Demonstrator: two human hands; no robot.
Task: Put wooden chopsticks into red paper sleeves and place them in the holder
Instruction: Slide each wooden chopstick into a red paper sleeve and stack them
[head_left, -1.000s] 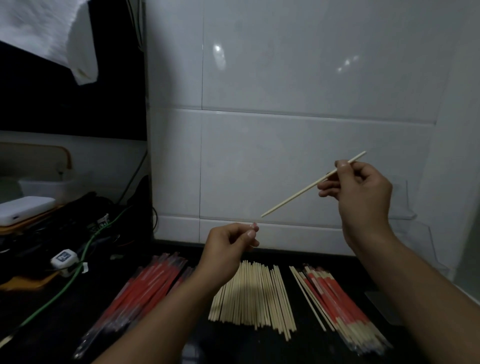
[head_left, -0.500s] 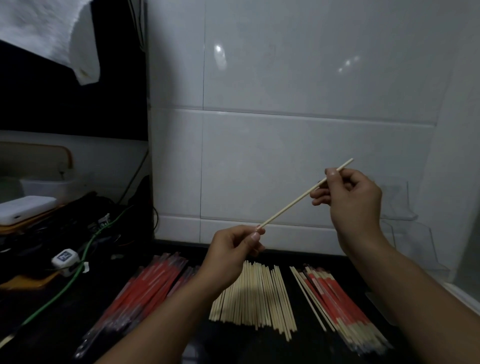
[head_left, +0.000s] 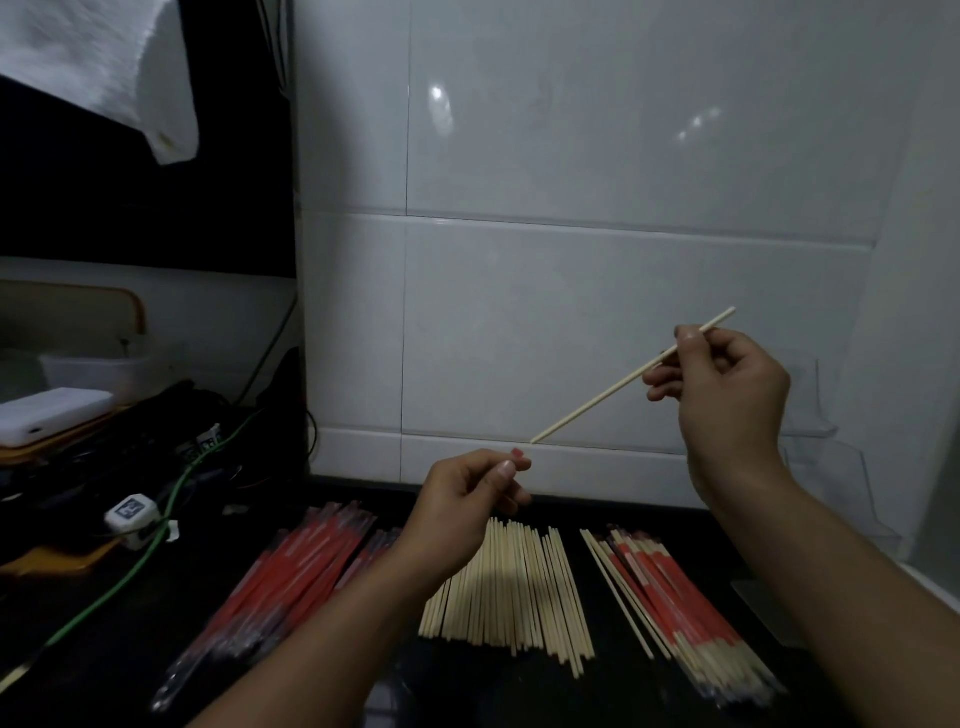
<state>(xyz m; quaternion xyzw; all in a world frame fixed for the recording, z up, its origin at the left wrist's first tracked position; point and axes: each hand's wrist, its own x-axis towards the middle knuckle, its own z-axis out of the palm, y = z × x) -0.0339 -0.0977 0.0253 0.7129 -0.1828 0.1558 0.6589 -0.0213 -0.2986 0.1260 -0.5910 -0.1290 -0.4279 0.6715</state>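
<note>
My right hand (head_left: 727, 395) pinches a bare wooden chopstick (head_left: 613, 389) near its upper end, raised in front of the tiled wall and slanting down to the left. Its lower tip hangs just above and to the right of my left hand (head_left: 467, 504). My left thumb and forefinger pinch the red sleeve (head_left: 518, 453), of which only a small red end shows. On the dark counter lie a pile of red sleeves (head_left: 301, 577) at left, bare chopsticks (head_left: 519, 587) in the middle, and sleeved chopsticks (head_left: 675, 597) at right. A clear holder (head_left: 841, 467) stands against the right wall.
Left of the counter sit tangled cables (head_left: 156, 545), a small white device (head_left: 130, 512) and a white box (head_left: 52, 413). A white cloth (head_left: 104, 67) hangs at the top left. The white tiled wall (head_left: 571, 312) closes the back.
The chopstick's tip came down to my left fingertips half a second ago, then drew back up and right a little. My left hand stayed almost still.
</note>
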